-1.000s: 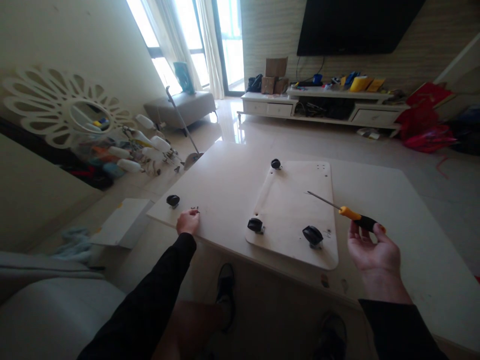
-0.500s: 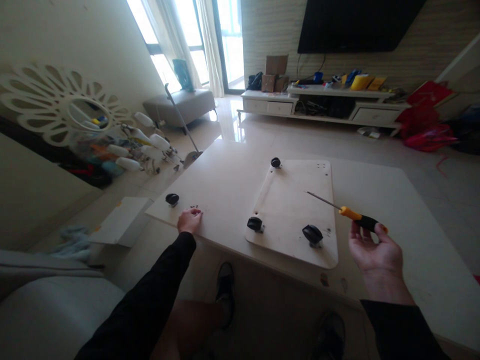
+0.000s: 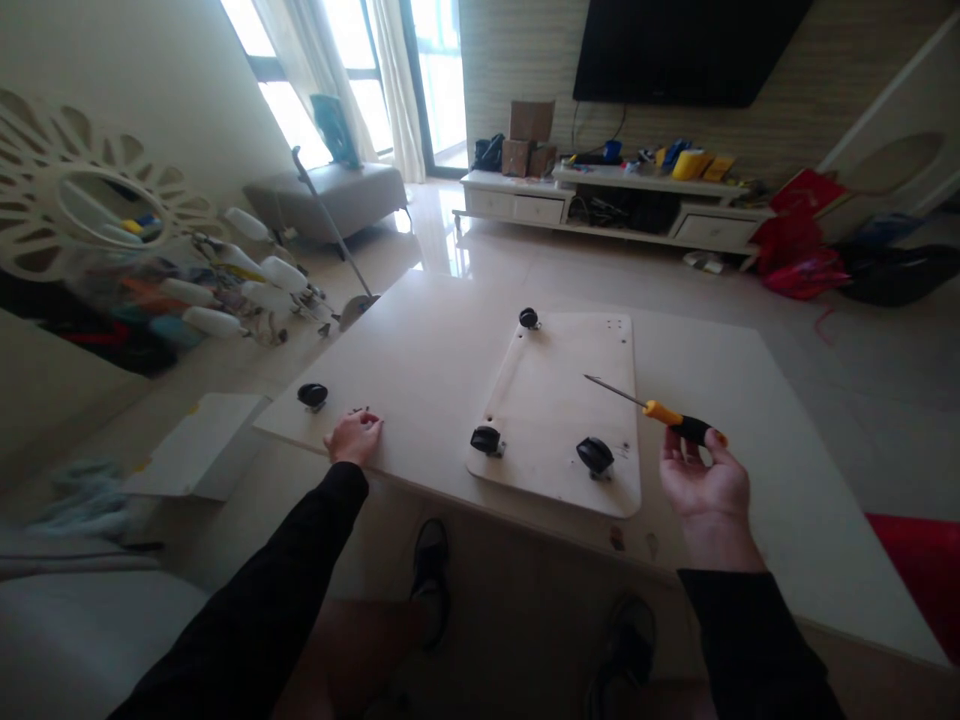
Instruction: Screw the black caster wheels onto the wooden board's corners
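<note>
While the right hand (image 3: 705,488) has fingers closed round the screwdriver (image 3: 657,410), lift small dark bits (image 3: 361,409) singly off the tabletop (image 3: 427,370); left hand (image 3: 351,438): grip unclear.

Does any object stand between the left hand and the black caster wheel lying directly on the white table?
Nothing visible stands between the left hand and the black caster wheel; bare white tabletop separates them.
</note>
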`<state>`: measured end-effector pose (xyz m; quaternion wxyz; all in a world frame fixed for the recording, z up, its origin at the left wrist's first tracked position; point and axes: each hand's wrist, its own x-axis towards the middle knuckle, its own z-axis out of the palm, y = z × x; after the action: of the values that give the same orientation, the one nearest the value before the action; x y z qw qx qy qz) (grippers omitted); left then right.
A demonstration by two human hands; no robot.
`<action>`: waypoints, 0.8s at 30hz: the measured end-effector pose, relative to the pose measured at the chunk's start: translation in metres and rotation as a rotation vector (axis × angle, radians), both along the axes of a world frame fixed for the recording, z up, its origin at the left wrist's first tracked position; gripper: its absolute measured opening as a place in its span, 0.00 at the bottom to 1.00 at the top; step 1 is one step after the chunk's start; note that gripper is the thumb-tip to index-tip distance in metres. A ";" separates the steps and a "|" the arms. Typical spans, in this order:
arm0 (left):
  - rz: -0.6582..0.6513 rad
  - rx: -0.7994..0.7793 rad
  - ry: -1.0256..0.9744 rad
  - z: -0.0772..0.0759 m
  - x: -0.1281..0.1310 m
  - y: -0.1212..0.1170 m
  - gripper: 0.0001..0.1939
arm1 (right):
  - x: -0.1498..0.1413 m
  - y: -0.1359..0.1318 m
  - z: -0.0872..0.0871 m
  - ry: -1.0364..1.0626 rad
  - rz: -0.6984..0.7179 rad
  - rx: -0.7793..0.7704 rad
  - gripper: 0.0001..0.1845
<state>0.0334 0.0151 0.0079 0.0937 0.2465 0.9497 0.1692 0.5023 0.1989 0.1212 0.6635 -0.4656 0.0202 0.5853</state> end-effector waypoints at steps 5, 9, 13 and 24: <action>0.002 0.038 0.026 0.002 -0.002 0.004 0.10 | 0.007 0.003 -0.003 -0.020 -0.015 0.039 0.05; 0.067 0.192 -0.014 0.021 0.002 0.013 0.11 | 0.014 0.004 -0.006 -0.015 -0.027 0.065 0.05; -0.015 0.499 -0.140 0.058 0.043 0.023 0.14 | 0.018 0.002 -0.005 0.000 -0.029 0.078 0.06; -0.321 0.583 -1.210 0.087 0.245 0.052 0.22 | 0.030 -0.009 0.008 0.038 -0.037 0.060 0.04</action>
<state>0.2784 0.0673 0.0946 0.5611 0.2613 0.5977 0.5096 0.5319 0.1901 0.1291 0.6872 -0.4340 0.0236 0.5821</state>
